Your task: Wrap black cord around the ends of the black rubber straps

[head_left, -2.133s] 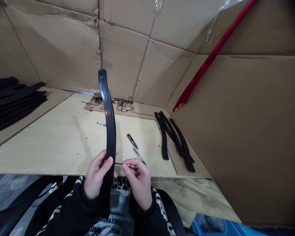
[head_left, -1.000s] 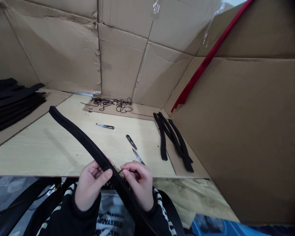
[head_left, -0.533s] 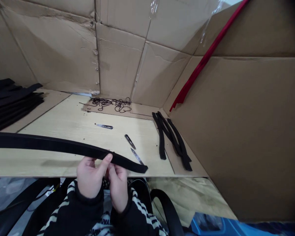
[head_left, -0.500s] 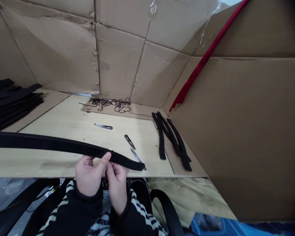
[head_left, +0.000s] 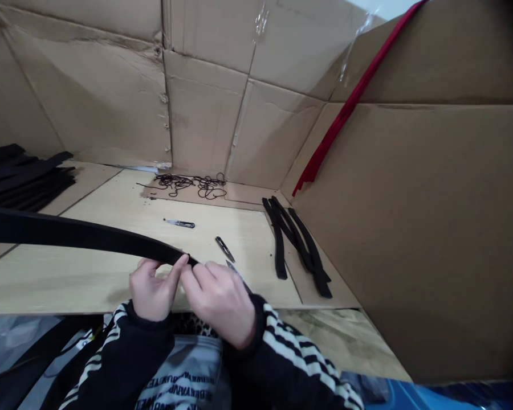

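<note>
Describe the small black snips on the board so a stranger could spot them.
On the pale wooden board, below the tangle of dark cord, the black thread snips sit just beyond the right hand, slanting toward it. The slim knife lies further left.

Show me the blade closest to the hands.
The bare steel blade, partly hidden by the right hand. The snips and the small knife lie farther from the hands.

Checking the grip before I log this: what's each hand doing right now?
Left hand: closed, pinching the black strip between thumb and fingers.
Right hand: fingers curled by the strip; can't tell whether it's gripping.
</note>
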Available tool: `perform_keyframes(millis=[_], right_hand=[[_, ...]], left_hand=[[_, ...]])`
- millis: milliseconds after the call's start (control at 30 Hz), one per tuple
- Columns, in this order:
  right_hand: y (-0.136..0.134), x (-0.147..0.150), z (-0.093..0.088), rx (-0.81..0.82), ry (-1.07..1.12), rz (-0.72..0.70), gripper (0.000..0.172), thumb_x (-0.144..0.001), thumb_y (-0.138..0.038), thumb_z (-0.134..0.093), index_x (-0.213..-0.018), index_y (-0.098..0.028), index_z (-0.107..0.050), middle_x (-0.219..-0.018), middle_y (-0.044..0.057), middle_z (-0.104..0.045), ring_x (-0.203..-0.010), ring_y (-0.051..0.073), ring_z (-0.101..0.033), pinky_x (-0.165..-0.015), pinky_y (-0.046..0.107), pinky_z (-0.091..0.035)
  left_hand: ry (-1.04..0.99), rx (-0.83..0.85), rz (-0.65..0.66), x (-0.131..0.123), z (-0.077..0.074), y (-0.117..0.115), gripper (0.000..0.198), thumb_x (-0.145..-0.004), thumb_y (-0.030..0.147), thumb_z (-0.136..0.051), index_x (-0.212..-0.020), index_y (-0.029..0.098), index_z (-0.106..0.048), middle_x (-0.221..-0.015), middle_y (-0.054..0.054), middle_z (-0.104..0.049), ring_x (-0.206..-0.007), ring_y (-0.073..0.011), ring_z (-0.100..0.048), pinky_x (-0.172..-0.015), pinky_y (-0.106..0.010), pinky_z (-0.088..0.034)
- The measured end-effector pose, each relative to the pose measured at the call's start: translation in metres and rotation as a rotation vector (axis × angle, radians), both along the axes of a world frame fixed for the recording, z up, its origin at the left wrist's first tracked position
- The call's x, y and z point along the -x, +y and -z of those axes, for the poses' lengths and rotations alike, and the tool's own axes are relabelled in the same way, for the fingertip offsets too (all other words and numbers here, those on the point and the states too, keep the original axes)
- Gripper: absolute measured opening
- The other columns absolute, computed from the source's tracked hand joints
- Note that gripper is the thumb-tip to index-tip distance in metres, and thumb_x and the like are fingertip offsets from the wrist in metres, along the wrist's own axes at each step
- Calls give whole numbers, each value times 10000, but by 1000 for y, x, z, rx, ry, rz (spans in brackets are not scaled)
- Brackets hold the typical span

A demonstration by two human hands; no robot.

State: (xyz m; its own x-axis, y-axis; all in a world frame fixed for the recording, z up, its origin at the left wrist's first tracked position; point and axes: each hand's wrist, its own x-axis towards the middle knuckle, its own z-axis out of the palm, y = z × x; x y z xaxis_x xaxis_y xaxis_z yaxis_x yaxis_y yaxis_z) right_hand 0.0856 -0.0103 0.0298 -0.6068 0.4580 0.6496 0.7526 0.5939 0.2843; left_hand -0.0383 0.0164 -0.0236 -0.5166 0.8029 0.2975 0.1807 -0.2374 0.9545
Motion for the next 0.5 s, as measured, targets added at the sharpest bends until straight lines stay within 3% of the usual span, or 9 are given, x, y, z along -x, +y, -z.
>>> perform_keyframes(millis=[67,133,200,300,500], right_hand=[[13,-9,-13,46,-99,-66,216,-889,-86,-430,-1023,-67,-598,-660,35,-595,-577,158,-550,-487,301,-368],[26,-16,-21,148,-153,-120,209,-900,-141,-469,-1060,-73,-584,-701,36,-626,-617,155,-583,-506,292,-372],[36,-21,-24,263,-155,-156,162,-903,-236,-513,-970,-121,-604,-714,24,-640,-646,144,-601,-532,273,-371],[44,-23,-23,358,-113,-196,251,-924,-334,-471,-817,-151,-606,-715,13,-646,-646,122,-600,-573,245,-375],[48,-23,-19,411,-40,-299,300,-946,-282,-407,-778,-147,-615,-704,25,-640,-641,119,-581,-617,234,-393]], left_hand=[[-19,-3,49,2,0,1,241,-522,320,-808,-612,163,-649,-620,-36,-649,-675,-224,-609,-662,-302,-472],[-51,-7,133,4,-3,0,230,-541,316,-798,-637,161,-658,-622,-34,-666,-648,-211,-622,-639,-287,-484],[-88,-12,222,5,-6,0,233,-578,330,-780,-685,157,-666,-653,-40,-690,-649,-204,-637,-633,-281,-499],[-141,-18,308,8,-9,1,274,-596,364,-777,-716,147,-662,-688,-55,-708,-662,-200,-644,-642,-283,-513],[-191,-3,379,16,-11,3,311,-554,373,-811,-694,138,-663,-651,-43,-693,-600,-165,-607,-583,-253,-490]])
